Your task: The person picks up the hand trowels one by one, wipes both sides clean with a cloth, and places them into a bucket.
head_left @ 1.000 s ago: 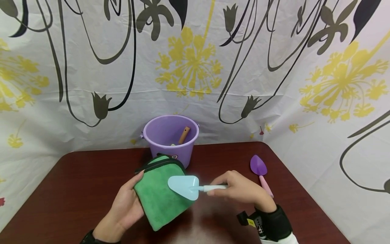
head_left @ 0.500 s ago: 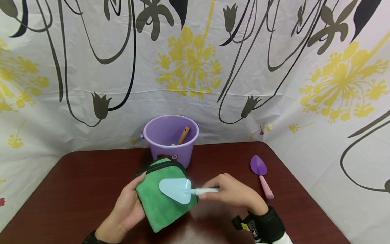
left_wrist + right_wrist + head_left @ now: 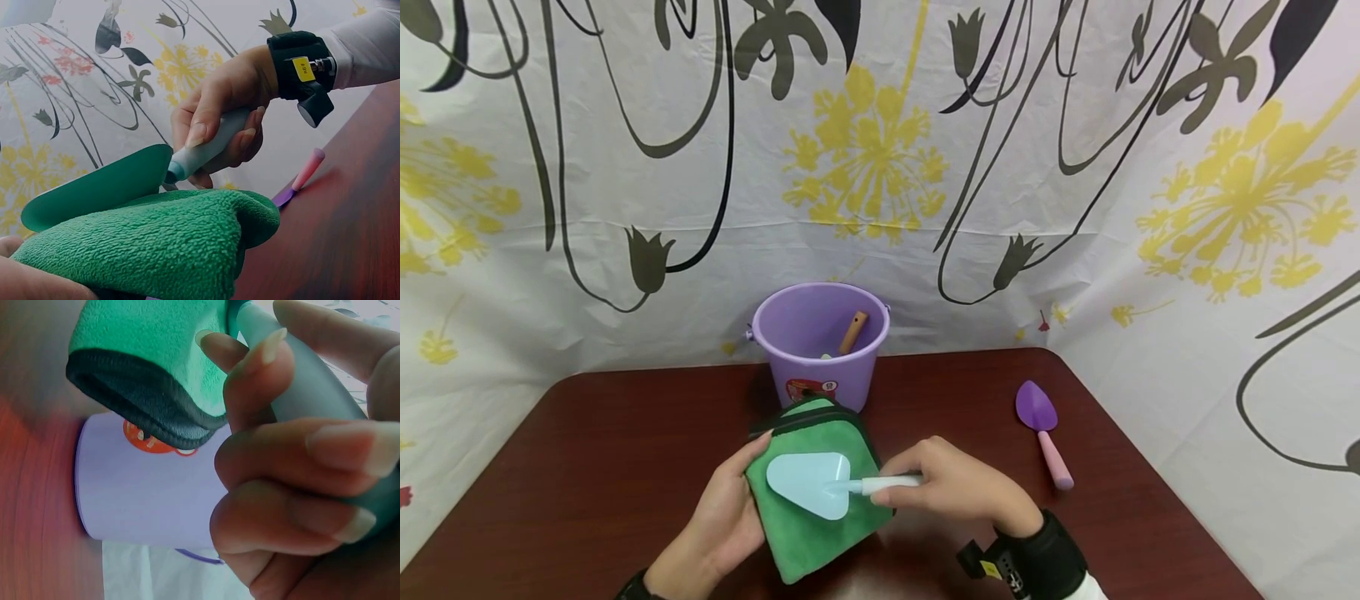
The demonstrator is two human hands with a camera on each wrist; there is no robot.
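Observation:
My left hand (image 3: 722,514) holds a folded green cloth (image 3: 805,546) with a black edge, thumb on top and the palm beneath it. A light blue toy trowel (image 3: 812,483) lies flat over the cloth, its blade pointing left. My right hand (image 3: 943,483) grips the trowel's pale handle (image 3: 215,140), fingers curled round it. In the left wrist view the blade (image 3: 100,184) rests close along the top of the fuzzy cloth (image 3: 156,244). The right wrist view shows the cloth's black border (image 3: 150,394) hanging near the curled fingers.
Behind the cloth stands a purple bucket (image 3: 820,343) with a brown wooden handle (image 3: 853,332) inside. A purple trowel with a pink handle (image 3: 1055,460) lies at the right on the dark red-brown table (image 3: 625,450). A patterned curtain (image 3: 700,192) hangs behind.
The right hand has slid the light blue trowel left and slightly down across the cloth. The left hand and the cloth have shifted a little right and toward me.

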